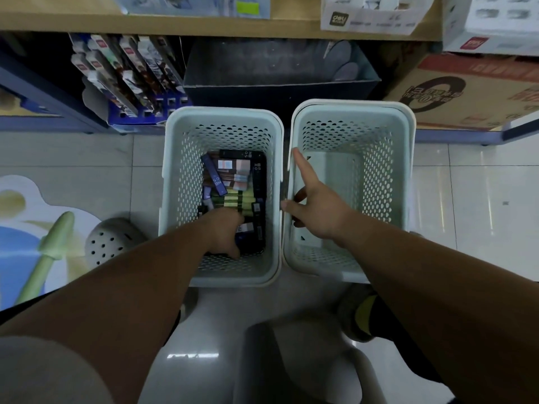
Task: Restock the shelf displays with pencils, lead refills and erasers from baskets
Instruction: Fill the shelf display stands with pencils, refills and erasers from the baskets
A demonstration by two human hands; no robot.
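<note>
Ref. landmark: L basket (172, 158), on floor below shelf (175, 23).

Stock: all inside L basket, in a loose heap on its bottom. Black lead refill packs (258, 167) marked HB 0.5 lie along its right wall and far end. Banded pencil bundles (230, 199) sit mid-basket. No erasers identifiable.

L hand (224, 231): deep in near end of L basket, fingers curled down over dark packs, thumb toward near wall. Whether a pack is actually clamped: cannot tell, as hand covers it.

R hand (318, 211): just right of L basket, over rim of R basket (408, 158). Index finger (303, 167) straight, thumb spread, other fingers bent under. Nothing seen in its hold; rim contact unclear.

Handling, assessed: refill packs look light, stiff and glossy, so prob. slippery; leads inside brittle, avoid drops. Pinch across narrow faces, several stacked flat. Pencil bundles rigid; take at mid-length near bands so none slide out.
</note>
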